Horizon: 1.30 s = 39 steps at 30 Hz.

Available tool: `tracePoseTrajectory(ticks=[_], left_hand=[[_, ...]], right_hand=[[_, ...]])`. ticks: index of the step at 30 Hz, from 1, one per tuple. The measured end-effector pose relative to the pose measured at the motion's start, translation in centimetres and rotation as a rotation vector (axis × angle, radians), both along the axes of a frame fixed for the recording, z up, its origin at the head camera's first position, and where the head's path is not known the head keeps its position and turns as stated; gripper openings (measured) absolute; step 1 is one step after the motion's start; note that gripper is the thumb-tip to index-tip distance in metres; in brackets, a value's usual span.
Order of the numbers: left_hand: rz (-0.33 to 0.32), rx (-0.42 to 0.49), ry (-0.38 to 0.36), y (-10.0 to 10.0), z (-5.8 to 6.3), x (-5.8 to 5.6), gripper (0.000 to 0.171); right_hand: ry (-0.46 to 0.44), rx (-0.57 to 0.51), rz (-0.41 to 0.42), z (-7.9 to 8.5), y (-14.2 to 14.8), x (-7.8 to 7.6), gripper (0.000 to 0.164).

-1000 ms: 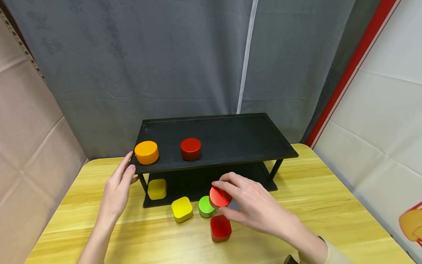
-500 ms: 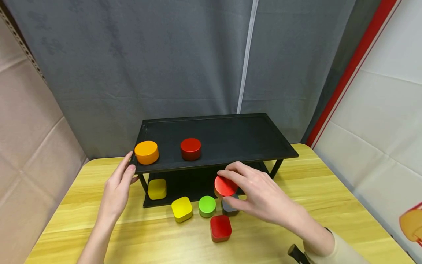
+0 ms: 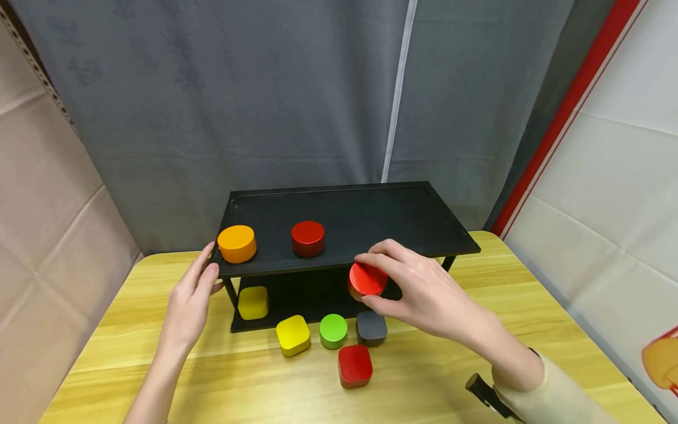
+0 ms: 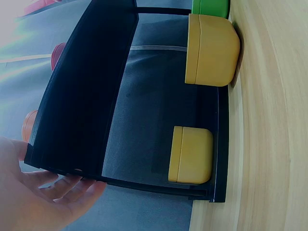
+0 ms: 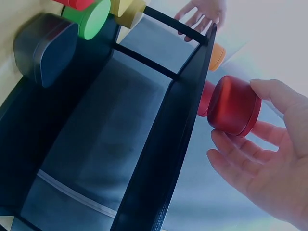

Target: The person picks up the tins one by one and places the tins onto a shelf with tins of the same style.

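My right hand (image 3: 410, 285) pinches a bright red round tin (image 3: 368, 279) between thumb and fingers, close to the front edge of a black two-tier shelf (image 3: 365, 227). In the right wrist view that tin (image 5: 233, 106) shows a lid seam and hangs beside the upper tier. On the other side, my left hand (image 3: 186, 306) grips the shelf's front left corner, its fingers (image 4: 72, 190) along the side edge. An orange round tin (image 3: 236, 244) and a dark red round one (image 3: 308, 239) sit on the top tier. A yellow square tin (image 3: 253, 302) stands on the lower tier.
On the wooden table (image 3: 254, 388) before the shelf stand a yellow square tin (image 3: 293, 335), a green round tin (image 3: 333, 331), a dark grey square tin (image 3: 371, 328) and a red square tin (image 3: 355, 365). A grey curtain (image 3: 296, 100) hangs behind.
My right hand has lifted the bright red round tin up and slightly right, from over the green and grey tins to the top tier's front edge. The left hand stays put.
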<state>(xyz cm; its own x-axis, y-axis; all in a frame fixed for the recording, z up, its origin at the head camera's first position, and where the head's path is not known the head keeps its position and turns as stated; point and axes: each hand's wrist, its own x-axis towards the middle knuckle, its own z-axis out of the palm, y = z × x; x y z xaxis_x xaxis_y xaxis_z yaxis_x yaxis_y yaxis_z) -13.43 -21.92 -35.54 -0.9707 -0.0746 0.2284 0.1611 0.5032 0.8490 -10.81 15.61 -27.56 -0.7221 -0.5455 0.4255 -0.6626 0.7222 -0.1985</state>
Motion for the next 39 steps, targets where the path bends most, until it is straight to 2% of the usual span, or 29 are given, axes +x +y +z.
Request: tracePoseTrajectory(ticks=[27, 39], left_hand=[[0.003, -0.004, -0.005, 0.1, 0.1, 0.1, 0.054], [-0.010, 0.010, -0.002, -0.1, 0.0, 0.0, 0.055]], right_hand=[[-0.016, 0.000, -0.088, 1.3, 0.9, -3.8, 0.047], [-0.056, 0.011, -0.113, 1.7, 0.9, -5.1, 0.045]])
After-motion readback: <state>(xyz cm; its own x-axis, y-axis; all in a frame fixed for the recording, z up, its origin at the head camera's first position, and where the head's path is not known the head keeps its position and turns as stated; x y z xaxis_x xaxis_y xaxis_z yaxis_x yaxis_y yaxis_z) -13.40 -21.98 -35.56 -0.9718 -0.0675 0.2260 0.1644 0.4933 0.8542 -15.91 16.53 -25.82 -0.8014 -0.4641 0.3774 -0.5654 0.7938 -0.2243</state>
